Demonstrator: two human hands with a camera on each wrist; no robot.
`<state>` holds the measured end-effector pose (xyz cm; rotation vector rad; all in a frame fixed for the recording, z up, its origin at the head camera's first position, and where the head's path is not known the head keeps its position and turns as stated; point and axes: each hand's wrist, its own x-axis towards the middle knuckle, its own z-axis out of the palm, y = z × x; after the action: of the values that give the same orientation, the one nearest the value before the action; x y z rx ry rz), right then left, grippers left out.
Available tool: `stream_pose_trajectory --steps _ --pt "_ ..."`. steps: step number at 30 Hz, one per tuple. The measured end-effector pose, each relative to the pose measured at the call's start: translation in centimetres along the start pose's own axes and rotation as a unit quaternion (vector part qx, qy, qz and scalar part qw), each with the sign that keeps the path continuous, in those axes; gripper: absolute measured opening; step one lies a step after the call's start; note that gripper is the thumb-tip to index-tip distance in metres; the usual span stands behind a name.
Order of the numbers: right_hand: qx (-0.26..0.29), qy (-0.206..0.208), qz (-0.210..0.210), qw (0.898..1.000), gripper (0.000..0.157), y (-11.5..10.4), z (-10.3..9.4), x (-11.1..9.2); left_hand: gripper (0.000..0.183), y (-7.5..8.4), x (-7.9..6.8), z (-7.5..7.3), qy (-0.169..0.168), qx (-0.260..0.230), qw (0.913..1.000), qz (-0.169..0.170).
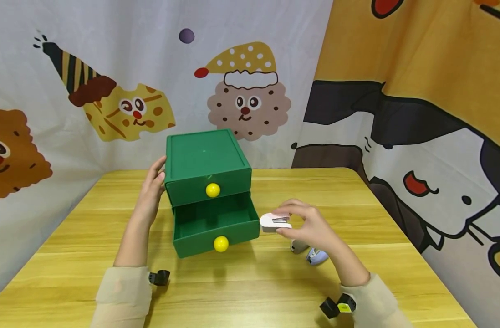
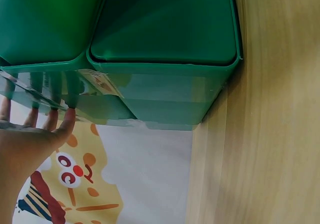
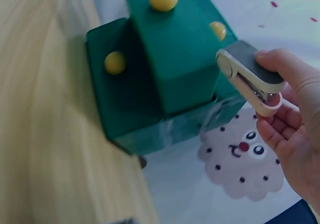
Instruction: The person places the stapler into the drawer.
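A green drawer cabinet [image 1: 205, 155] with yellow knobs stands on the table, its middle drawer [image 1: 217, 232] pulled out and nothing visible inside. My left hand [image 1: 151, 191] rests its extended fingers against the cabinet's left side; the left wrist view shows these fingertips [image 2: 69, 115] on the taped wall. Between thumb and fingers, my right hand [image 1: 309, 225] pinches a small white stapler [image 1: 270, 222] with a grey side, just right of the pulled-out drawer. The right wrist view shows the stapler [image 3: 250, 74] above the table, plus a lower drawer knob [image 3: 115, 63].
Beneath my right hand, a light purple stapler [image 1: 317, 256] and a greyish one [image 1: 298, 246] lie on the wooden table [image 1: 250, 291], partly covered by the hand. A cartoon-printed curtain [image 1: 143, 54] hangs behind and to the right.
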<state>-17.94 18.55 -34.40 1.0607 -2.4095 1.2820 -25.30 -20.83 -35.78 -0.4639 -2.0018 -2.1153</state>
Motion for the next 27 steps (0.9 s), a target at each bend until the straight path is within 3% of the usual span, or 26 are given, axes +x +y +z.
stream_pose_trajectory --steps 5,16,21,27 --pt "0.007 0.018 -0.009 1.0 0.032 -2.3 -0.1 1.1 0.055 0.0 0.1 -0.1 -0.001 -0.001 1.0 -0.003" --pt "-0.001 0.033 -0.009 0.999 0.033 -4.3 0.0 2.4 0.053 0.0 0.0 0.0 0.001 0.003 1.0 -0.003" --pt "0.02 0.053 -0.02 0.998 0.032 -4.0 0.5 2.8 0.053 0.0 0.0 -0.1 0.002 0.007 1.0 -0.002" --pt "0.072 0.068 -0.003 0.995 0.034 -2.2 2.9 3.6 0.054 0.0 0.0 -0.1 0.002 0.007 1.0 -0.001"
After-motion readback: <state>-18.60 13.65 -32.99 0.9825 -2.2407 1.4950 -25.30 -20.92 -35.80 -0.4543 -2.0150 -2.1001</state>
